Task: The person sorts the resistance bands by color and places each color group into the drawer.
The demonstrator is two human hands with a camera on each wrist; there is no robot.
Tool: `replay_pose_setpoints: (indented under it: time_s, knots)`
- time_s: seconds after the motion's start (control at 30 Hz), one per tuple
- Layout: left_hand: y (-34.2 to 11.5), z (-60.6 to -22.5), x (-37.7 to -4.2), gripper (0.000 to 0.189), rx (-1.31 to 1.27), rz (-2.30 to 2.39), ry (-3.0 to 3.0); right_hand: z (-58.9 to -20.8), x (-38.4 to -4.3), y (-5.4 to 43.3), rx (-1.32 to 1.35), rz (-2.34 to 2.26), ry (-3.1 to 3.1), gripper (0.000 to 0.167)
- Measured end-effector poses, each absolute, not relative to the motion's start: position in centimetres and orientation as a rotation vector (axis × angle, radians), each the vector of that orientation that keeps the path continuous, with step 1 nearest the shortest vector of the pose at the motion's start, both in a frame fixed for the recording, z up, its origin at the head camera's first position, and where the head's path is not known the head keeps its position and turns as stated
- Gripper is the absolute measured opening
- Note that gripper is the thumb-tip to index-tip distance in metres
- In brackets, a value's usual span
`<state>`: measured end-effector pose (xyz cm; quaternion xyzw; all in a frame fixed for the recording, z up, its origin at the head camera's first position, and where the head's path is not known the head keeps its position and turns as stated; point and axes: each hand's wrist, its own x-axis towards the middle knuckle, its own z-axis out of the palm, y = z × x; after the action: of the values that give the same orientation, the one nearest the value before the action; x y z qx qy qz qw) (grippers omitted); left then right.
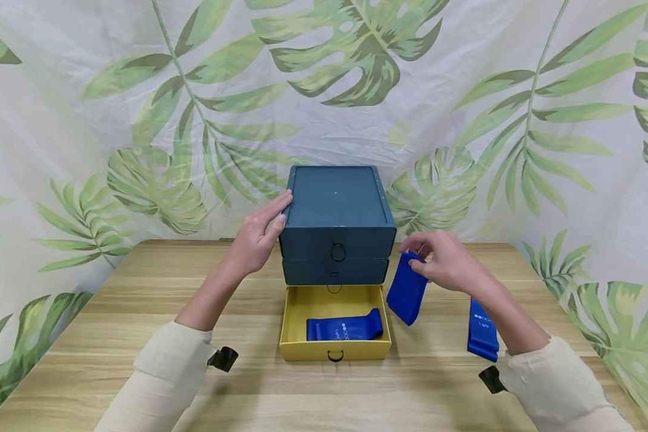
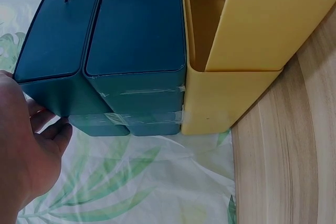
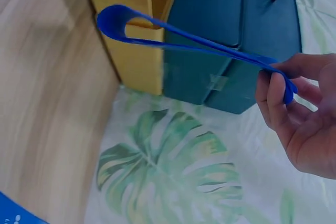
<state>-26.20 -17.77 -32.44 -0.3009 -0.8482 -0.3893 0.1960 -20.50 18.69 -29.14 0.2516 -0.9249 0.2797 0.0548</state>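
My left hand (image 1: 258,235) rests against the left side of the dark blue drawer cabinet (image 1: 336,195), its fingers near the top edge. Between thumb and fingers, my right hand (image 1: 447,261) pinches one end of a blue resistance band (image 1: 407,289). This band hangs beside the cabinet's right side, and the right wrist view shows it as a flattened loop. Below the two blue drawers, the yellow bottom drawer (image 1: 336,350) is pulled out. A second blue band (image 1: 345,327), printed "Light", lies inside it.
A third blue band (image 1: 482,331) lies on the wooden table (image 1: 237,384) at the right, partly under my right forearm. A leaf-patterned cloth (image 1: 237,78) hangs behind the table. Small ring pulls (image 1: 338,252) stick out from the drawer fronts.
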Motion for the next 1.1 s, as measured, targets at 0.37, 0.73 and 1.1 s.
replay_pose_setpoints:
  time_s: [0.37, 0.73, 1.1]
  knots:
    - [-17.7, -32.4, -26.2, 0.047, -0.838, -1.101, -2.372, -26.9, -18.6, 18.3, 0.802, 1.098, -2.799, 0.023]
    - [-17.7, -32.4, -26.2, 0.047, -0.839, -1.091, -2.378, -25.8, -18.1, 17.5, 0.899, 1.042, -2.764, 0.023]
    - [-17.8, -32.4, -26.2, 0.048, -0.847, -1.088, -2.39, -25.9, -17.9, 15.6, 0.952, 1.289, -2.754, 0.025]
